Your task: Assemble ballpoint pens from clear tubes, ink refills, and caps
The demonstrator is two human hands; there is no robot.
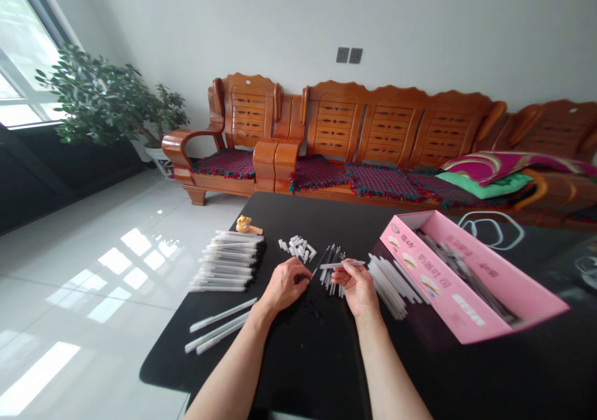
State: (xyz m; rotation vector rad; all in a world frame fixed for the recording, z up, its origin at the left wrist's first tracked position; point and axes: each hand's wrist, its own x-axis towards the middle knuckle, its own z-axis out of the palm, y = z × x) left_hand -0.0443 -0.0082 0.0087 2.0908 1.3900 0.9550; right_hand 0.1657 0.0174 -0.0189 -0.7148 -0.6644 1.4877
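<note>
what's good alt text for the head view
The left hand and right hand work over a black table, the right holding a white pen. Piles of pens and a pink box lie nearby, a wooden sofa behind.

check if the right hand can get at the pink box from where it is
Probably yes. The right hand sits close to the pink cardboard box, with only the loose pile of white tubes lying between them, and it holds a white tube.
</note>
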